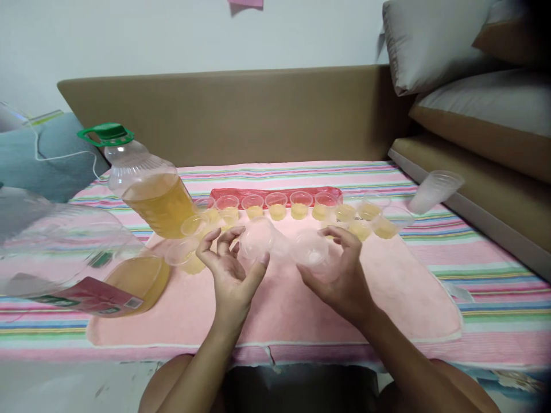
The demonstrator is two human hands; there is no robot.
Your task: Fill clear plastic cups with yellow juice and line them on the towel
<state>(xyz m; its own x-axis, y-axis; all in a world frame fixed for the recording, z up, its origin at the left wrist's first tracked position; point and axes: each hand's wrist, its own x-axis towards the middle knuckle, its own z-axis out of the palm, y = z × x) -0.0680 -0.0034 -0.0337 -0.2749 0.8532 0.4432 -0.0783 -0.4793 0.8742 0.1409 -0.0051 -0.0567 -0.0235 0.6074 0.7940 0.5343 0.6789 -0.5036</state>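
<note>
Over the pink mat (pixel 400 287), my left hand (pixel 232 261) curls around a clear plastic cup (pixel 257 238) with its thumb and fingers. My right hand (pixel 340 275) grips another clear plastic cup (pixel 310 249), tilted toward the first and slightly blurred. Neither cup shows yellow liquid. Behind them, a curved row of clear cups with yellow liquid (pixel 278 211) runs across the mat. Close to my left hand, two of the filled cups (pixel 193 261) stand at the row's near left end.
A large green-capped bottle of yellow liquid (pixel 159 195) stands left; another big bottle (pixel 129 287) tilts nearer me. A red plastic package (pixel 275 192) lies behind the row. Stacked empty cups (pixel 434 189) lean at right, by cushions (pixel 482 109). A brown backboard (pixel 236 117) closes the back.
</note>
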